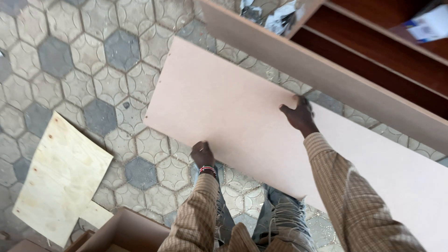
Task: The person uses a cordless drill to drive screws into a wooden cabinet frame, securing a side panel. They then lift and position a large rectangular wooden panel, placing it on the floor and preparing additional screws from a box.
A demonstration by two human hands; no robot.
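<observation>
Head view: a large pale pink-beige board (242,126) is held flat above the hexagon-tiled floor (70,56), just beside a long brown cabinet frame (364,88) with dark shelves. The left hand (202,154) is closed on the board's near edge, a beaded band at the wrist. The right hand (299,114) is clamped over the far edge, thumb spread on the face. The board appears to be mid-carry, being lined up with the frame. Any further shift calls for both grips to be kept firm and the panel level, so that no corner strikes the frame. A plywood offcut (60,177) lies on the tiles, well apart, near a brown box (126,233).
</observation>
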